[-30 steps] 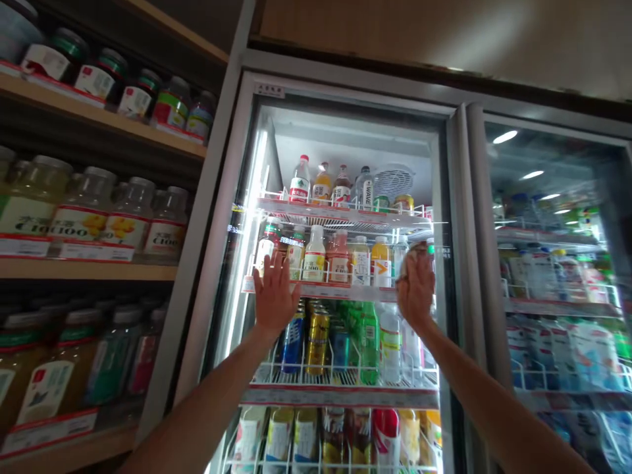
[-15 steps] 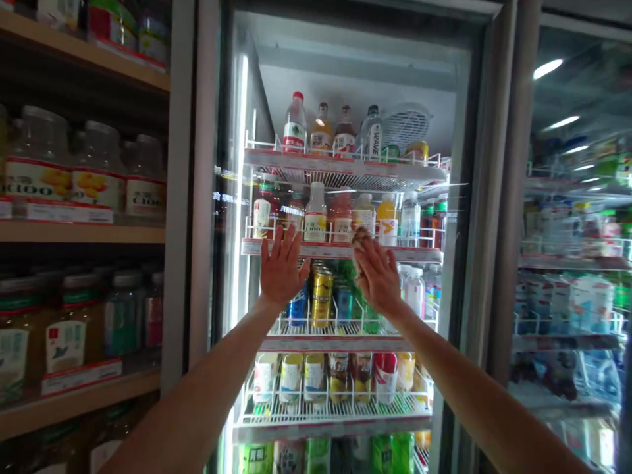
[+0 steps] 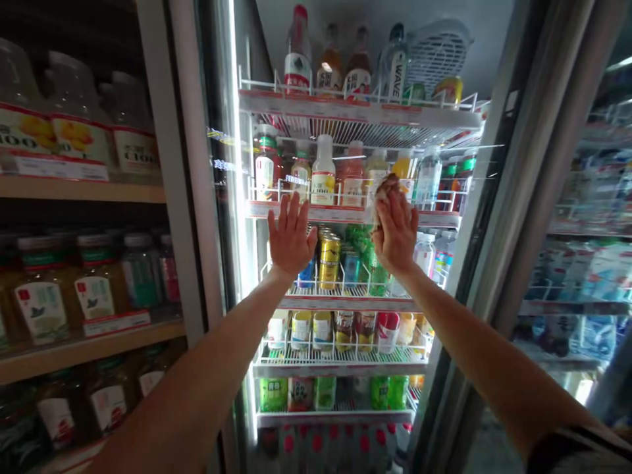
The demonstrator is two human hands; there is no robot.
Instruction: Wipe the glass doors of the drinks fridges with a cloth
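Observation:
The glass door [image 3: 345, 263] of a lit drinks fridge fills the middle of the view. Flat against the glass, with fingers spread, lies my left hand [image 3: 291, 240]; nothing is in it. My right hand [image 3: 399, 234] presses a crumpled brown and whitish cloth [image 3: 388, 187] to the same pane, further right and at about the same height. Part of the cloth is hidden under the fingers. Behind the glass, between and around my hands, stand bottles such as a white-capped one [image 3: 323, 172] and a gold can [image 3: 329, 262].
Wooden shelves [image 3: 83, 189] with rows of bottles stand close on the left. A metal door frame [image 3: 536, 171] runs down the right side, and past it another fridge [image 3: 582, 276] holds packaged drinks. Bottles with red caps [image 3: 316, 442] sit at the bottom of the middle fridge.
The view has tipped downward and come nearer, so the lowest bottles now show. My right hand has slid the cloth a little up and right across the glass; my left hand stays flat.

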